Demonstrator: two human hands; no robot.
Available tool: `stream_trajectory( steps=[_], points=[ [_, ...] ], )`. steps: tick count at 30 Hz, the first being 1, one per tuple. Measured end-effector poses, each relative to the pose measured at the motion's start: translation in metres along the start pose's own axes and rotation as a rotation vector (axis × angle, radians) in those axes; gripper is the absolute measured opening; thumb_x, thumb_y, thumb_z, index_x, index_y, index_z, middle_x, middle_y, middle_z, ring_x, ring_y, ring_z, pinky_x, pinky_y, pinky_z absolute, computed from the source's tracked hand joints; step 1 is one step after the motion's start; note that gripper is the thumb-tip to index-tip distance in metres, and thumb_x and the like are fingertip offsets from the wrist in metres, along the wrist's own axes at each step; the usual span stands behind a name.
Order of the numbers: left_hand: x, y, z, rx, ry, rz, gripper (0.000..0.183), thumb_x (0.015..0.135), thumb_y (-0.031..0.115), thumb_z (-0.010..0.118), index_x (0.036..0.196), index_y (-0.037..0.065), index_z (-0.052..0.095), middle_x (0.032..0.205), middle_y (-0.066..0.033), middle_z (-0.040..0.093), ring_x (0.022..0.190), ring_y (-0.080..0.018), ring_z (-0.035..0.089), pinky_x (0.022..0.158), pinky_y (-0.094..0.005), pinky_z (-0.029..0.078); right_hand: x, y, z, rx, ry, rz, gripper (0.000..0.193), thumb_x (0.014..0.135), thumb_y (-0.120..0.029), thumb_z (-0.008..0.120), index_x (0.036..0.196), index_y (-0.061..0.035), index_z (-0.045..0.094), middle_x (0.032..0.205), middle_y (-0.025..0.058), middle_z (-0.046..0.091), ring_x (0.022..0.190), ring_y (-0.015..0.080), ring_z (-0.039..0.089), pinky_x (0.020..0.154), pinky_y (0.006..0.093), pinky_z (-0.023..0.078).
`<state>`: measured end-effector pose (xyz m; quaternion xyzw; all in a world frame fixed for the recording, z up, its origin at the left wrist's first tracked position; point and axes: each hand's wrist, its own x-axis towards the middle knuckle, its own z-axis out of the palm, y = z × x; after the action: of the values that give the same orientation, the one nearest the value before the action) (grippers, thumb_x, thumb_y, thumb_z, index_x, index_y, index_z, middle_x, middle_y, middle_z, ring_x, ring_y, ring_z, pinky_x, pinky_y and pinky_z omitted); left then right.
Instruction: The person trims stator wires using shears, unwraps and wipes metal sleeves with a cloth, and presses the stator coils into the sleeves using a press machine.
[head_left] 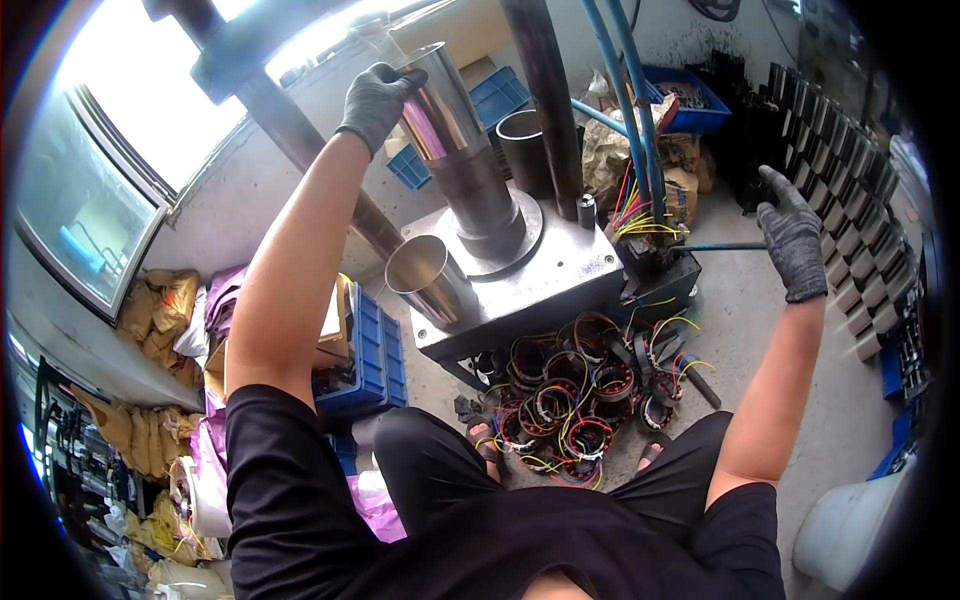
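My left hand (378, 100), in a dark grey glove, is closed on the upper rim of a shiny metal cylinder (440, 115). That cylinder stands upright over a dark round post (480, 195) on the steel press table (560, 265). A second shiny cylinder (432, 280), open at the top, stands at the table's near left corner. Behind the post is a dark hollow cylinder (525, 150). My gloved right hand (793, 240) is out to the right, at the end of a thin lever (720, 246). Its fingers are stretched and apart; whether the palm touches the lever cannot be told.
Several wound stator rings (565, 405) with coloured wires are piled on the floor before the press. Blue crates (375, 350) stand at the left. Stacked metal cylinders (850, 220) line the right side. Blue hoses (640, 110) run down beside a dark column (548, 90).
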<state>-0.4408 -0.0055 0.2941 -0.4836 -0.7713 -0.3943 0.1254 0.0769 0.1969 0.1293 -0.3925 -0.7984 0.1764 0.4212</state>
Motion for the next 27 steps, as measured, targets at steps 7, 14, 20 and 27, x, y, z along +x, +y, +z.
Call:
stream_trajectory(
  steps=[7,14,20,27],
  points=[
    [-0.040,-0.005,0.038,-0.575,0.461,0.016,0.067,0.092,0.010,0.073,0.148,0.000,0.037,0.114,-0.0159,0.069,0.093,-0.0197,0.066,0.086,-0.0308,0.054,-0.024,-0.025,-0.030,-0.444,-0.437,-0.289,0.066,0.083,-0.008,0.062,0.147,-0.0085,0.050,0.132,0.0241,0.063,0.122,0.0375,0.060,0.109,0.0423,0.047],
    [-0.228,-0.022,0.164,-0.908,0.275,-0.172,0.057,0.093,0.007,0.072,0.143,0.004,0.044,0.131,-0.0123,0.056,0.118,-0.0212,0.058,0.103,-0.0340,0.049,-0.045,-0.037,-0.035,-0.587,-0.895,-0.424,0.037,0.077,-0.009,0.060,0.110,-0.0107,0.075,0.104,0.0157,0.074,0.098,0.0339,0.070,0.089,0.0431,0.056],
    [-0.242,-0.058,0.187,-0.536,0.165,-0.340,0.074,0.086,0.004,0.073,0.150,0.003,0.035,0.145,-0.0201,0.044,0.134,-0.0328,0.048,0.117,-0.0388,0.038,-0.077,-0.015,-0.038,-0.483,-1.035,-0.369,0.020,0.078,-0.018,0.064,0.091,-0.0110,0.076,0.089,0.0149,0.073,0.087,0.0362,0.069,0.079,0.0452,0.057],
    [-0.226,-0.085,0.215,-0.264,0.316,-0.277,0.092,0.075,0.006,0.080,0.152,0.001,0.030,0.147,-0.0212,0.040,0.135,-0.0348,0.046,0.118,-0.0382,0.036,-0.132,-0.018,-0.032,-0.597,-1.082,-0.064,0.027,0.073,-0.035,0.075,0.078,-0.0083,0.073,0.078,0.0156,0.070,0.077,0.0350,0.069,0.071,0.0443,0.056]
  ],
)
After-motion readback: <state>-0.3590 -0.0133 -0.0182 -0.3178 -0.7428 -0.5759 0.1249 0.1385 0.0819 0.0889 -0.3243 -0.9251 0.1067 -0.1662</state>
